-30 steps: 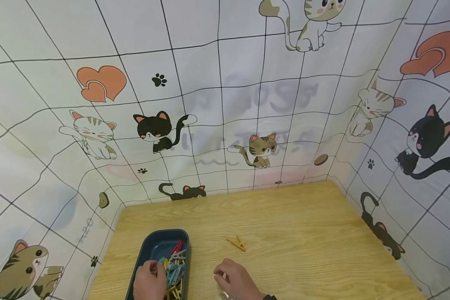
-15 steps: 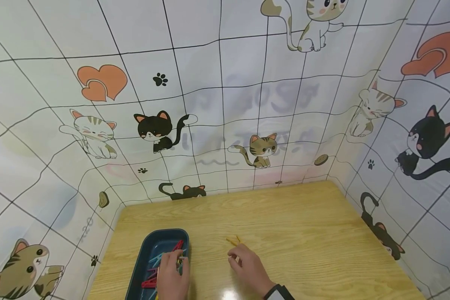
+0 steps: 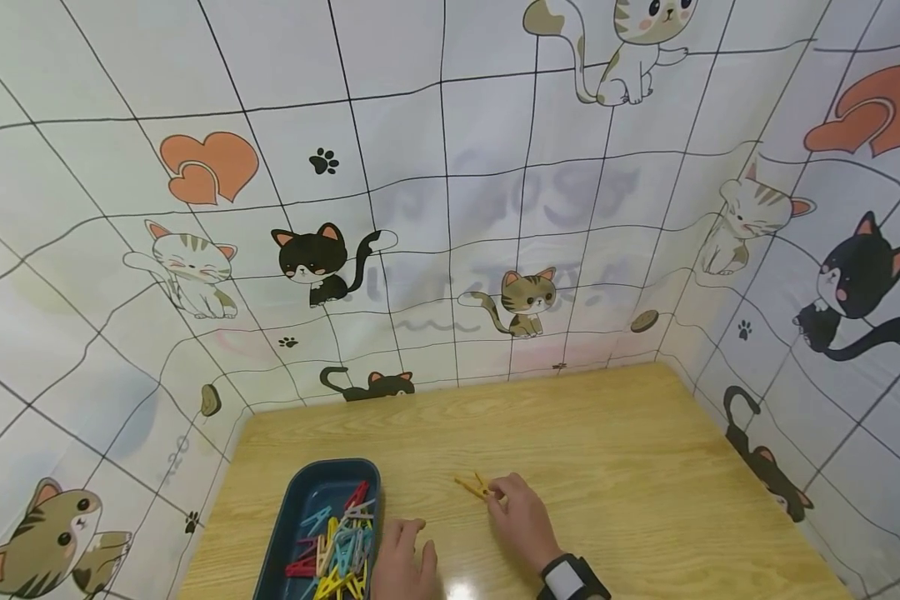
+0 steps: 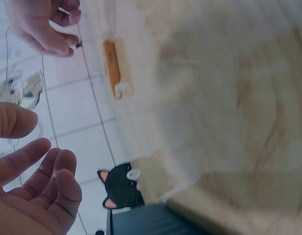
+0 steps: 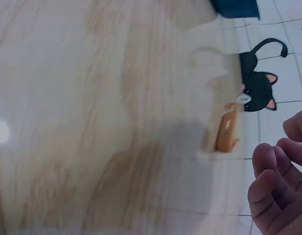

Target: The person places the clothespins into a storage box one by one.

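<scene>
An orange-yellow clothespin (image 3: 472,487) lies alone on the wooden table. Just to its right is my right hand (image 3: 523,521), fingers loosely bent, fingertips close to the clip's end. The right wrist view shows a gap between these fingers and the clothespin (image 5: 226,129), and nothing is held. My left hand (image 3: 405,562) is over the table beside the right wall of a dark blue tray (image 3: 291,500), its fingers relaxed and holding nothing. Inside the tray lie several clothespins (image 3: 341,554) in red, yellow, blue and pale colours.
The wooden table (image 3: 607,450) meets cloth walls printed with cats and grid lines at the back and both sides. A dark band with a pale face (image 3: 566,577) is on the right wrist. Light glares off the front of the table.
My left hand has left the tray and moved right onto the table side, uncovering the clothespins. My right hand has moved forward and right, beside the lone clothespin, which stays in place.
</scene>
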Tool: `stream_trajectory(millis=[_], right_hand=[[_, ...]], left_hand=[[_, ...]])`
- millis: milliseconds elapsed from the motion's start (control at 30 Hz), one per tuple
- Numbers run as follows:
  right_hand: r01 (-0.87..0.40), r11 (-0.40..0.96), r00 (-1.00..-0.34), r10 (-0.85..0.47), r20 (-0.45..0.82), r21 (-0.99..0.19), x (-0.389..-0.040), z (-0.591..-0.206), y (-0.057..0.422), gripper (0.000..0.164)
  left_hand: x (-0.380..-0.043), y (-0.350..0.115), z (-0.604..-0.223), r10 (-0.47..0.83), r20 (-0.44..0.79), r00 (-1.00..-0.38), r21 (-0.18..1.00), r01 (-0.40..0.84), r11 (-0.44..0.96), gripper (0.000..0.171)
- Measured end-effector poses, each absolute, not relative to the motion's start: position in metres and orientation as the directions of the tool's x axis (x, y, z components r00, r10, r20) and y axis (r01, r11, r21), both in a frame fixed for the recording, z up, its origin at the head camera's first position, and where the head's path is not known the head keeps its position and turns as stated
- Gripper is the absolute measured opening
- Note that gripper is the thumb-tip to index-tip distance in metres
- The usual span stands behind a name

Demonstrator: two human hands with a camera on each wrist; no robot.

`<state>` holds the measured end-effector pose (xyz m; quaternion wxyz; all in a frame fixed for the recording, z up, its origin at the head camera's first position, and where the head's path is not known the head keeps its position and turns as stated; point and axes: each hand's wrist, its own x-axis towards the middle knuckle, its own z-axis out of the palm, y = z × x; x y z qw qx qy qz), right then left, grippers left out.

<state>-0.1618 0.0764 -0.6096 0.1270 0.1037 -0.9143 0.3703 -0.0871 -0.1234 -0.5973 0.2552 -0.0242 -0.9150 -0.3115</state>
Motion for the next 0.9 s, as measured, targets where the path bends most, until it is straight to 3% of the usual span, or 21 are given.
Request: stream_trajectory(millis=[167,467,900], right_hand=[[-0.254,0.742,-0.954,-0.088,0.285,-0.621,-0.165,-0.618,0.081,0.013],[-0.217,0.790,-0.968,-0.098,0.232,-0.573,-0.174,-0.626,0.080,0.015],[-0.160,0.840,-0.984,-0.096,0.149,-0.518,-0.185,-0.626,0.069,0.018]], left_hand=[[-0.085,-0.112,-0.604,-0.045,0.507,-0.861,0.537,0.275,0.797,0.026],[-0.080,-0.100,-0.598,-0.076,0.266,-0.961,0.604,0.104,0.790,0.019],[-0.079,-0.100,-0.597,-0.089,0.238,-0.967,0.596,0.073,0.799,0.017]])
